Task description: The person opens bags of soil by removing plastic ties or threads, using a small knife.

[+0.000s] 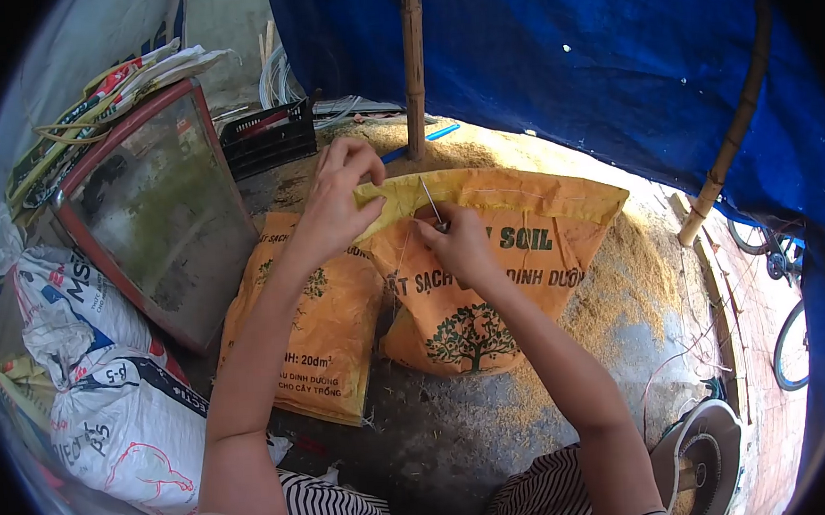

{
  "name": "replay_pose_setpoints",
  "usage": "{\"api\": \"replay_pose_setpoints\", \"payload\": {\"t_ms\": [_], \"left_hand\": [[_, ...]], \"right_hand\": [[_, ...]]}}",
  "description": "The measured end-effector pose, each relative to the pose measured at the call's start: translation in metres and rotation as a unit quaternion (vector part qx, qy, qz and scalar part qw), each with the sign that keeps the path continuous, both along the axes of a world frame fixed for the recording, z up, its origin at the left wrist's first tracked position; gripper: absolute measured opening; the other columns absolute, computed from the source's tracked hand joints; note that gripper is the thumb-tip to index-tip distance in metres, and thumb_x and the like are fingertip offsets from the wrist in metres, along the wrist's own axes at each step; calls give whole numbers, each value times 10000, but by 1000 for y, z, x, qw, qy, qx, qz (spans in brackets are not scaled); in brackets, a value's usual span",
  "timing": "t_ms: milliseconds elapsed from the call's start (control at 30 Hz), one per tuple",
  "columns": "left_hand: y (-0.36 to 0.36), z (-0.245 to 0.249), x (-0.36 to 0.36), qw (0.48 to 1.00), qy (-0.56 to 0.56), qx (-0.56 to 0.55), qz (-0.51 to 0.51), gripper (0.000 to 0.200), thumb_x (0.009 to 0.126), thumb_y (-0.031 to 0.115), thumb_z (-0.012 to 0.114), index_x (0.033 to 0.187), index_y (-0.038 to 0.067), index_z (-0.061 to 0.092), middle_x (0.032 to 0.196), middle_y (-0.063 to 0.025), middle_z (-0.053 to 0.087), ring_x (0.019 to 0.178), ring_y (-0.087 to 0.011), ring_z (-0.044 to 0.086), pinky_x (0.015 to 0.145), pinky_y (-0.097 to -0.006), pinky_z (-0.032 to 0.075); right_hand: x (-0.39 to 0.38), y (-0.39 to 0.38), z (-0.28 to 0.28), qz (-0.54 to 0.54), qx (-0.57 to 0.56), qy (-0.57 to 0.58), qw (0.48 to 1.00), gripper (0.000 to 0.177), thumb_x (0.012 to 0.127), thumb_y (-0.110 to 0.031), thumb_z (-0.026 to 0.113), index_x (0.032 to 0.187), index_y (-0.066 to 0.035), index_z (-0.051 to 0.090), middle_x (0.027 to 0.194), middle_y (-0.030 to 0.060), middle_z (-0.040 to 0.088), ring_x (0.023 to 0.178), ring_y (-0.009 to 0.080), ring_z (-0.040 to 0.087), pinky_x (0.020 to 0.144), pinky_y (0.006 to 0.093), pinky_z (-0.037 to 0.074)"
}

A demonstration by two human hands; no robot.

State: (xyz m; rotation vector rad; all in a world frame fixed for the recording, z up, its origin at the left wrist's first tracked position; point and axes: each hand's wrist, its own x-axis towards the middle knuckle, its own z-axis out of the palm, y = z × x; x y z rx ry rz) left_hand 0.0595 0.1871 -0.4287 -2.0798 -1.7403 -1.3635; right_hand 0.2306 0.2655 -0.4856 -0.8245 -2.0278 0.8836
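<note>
An orange printed soil sack (527,279) stands in front of me, its yellow top edge (503,188) folded over. White stitching thread runs along that edge on the right. My right hand (459,240) pinches a long metal needle (428,192), which points up across the yellow fold. At the fold's left end is my left hand (338,201), its fingers curled and the thumb apart from them; nothing shows between them. Whether the left thumb touches the sack is hard to tell. A second orange sack (313,330) lies flat to the left, under my left forearm.
White filled sacks (125,426) and a red-framed glass panel (159,207) are on the left. A black crate (268,139) sits behind. Grain husks (622,292) cover the floor around the sack. Bamboo poles (414,59) and a blue tarp (570,50) border the back; a grey bucket-like container (722,446) stands lower right.
</note>
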Motion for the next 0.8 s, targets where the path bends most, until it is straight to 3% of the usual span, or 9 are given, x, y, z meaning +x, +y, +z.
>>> {"api": "replay_pose_setpoints", "payload": {"t_ms": [67,167,400,467,600,800], "left_hand": [[-7,1,7,995,99,30,-7,136,684,37,638,816,40,605,1189,-135,486,1197,-316,415,1007,-391,335],[-2,-14,9,991,127,30,-3,58,696,69,632,750,48,641,1245,-144,472,1251,-331,369,1041,-425,299],[1,-29,16,989,136,-24,49,111,705,105,624,773,77,708,1327,-138,444,1330,-341,269,1077,-491,228],[2,-30,15,990,125,-42,50,120,707,112,633,778,89,726,1362,-133,428,1355,-338,231,1083,-498,215],[5,-35,8,984,150,-70,69,87,709,129,661,747,98,733,1398,-132,402,1372,-342,198,1094,-499,194],[10,-41,15,985,142,-46,82,86,653,211,762,671,134,730,1404,-153,396,1385,-348,151,1122,-539,53]], "right_hand": [[-4,0,0,6,-56,24,998,218,812,-166,647,909,30,653,727,131,652,617,202,625,583,336,487],[-8,7,-9,37,-140,24,989,201,828,-164,644,898,25,652,667,79,613,536,125,561,503,299,452],[-4,1,0,33,-174,31,984,189,876,-167,612,893,16,657,621,35,580,474,82,501,449,264,410],[1,-2,9,42,-226,32,973,199,896,-184,610,938,7,648,543,-1,511,398,56,433,347,232,318],[4,5,7,62,-233,38,970,198,903,-178,598,986,-14,669,536,0,509,406,53,434,359,225,331],[1,11,-8,22,-119,11,993,177,878,-106,589,1004,-21,680,585,19,575,443,69,477,415,241,392]]}}
